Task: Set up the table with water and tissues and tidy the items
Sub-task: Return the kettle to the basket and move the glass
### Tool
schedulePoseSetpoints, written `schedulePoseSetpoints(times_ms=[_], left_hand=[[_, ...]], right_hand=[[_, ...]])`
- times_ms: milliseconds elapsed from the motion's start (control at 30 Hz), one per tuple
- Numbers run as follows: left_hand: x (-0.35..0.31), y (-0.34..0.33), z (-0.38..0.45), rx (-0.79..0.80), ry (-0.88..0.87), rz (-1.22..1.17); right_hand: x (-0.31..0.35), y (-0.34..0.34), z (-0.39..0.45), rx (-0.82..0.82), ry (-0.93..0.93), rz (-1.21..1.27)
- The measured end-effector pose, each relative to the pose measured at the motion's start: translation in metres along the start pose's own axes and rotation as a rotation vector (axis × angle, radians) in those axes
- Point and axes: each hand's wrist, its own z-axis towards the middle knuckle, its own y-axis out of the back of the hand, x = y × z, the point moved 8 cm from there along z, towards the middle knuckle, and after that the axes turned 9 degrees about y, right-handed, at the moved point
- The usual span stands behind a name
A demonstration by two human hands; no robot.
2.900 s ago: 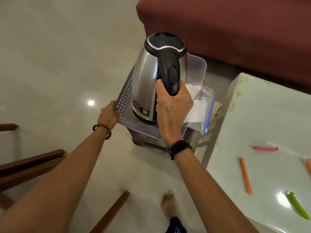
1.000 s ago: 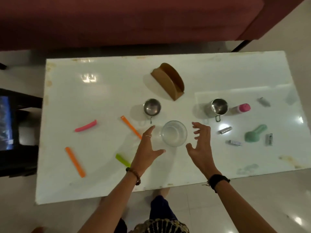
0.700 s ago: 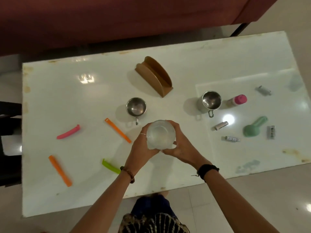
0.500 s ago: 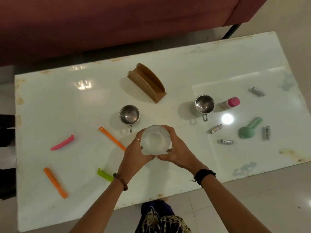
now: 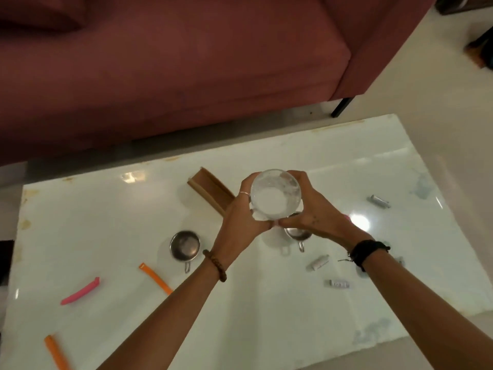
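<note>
Glass jug (image 5: 275, 197) raised | left hand (image 5: 241, 222), right hand (image 5: 317, 217) cupping it

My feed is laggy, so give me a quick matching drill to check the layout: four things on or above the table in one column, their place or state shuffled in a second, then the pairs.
Things:
1. glass jar
2. left steel cup
3. wooden tissue holder
4. pink clip

Places or states:
A. lying flat near the table's left edge
B. held above the table in the grip of both the left hand and the right hand
C. standing empty, partly hidden behind the left hand
D. standing upright beside the left wrist, handle toward the person

Pairs: 1-B, 2-D, 3-C, 4-A
</note>
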Motion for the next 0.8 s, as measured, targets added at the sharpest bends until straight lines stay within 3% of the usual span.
schedulePoseSetpoints(times_ms=[333, 800], left_hand=[[0.014, -0.049, 0.102, -0.129, 0.073, -0.042], [0.048, -0.053, 0.085, -0.126, 0.177, -0.078]], right_hand=[[-0.06, 0.05, 0.069, 0.071, 0.014, 0.009], [-0.096, 0.025, 0.069, 0.119, -0.003, 0.054]])
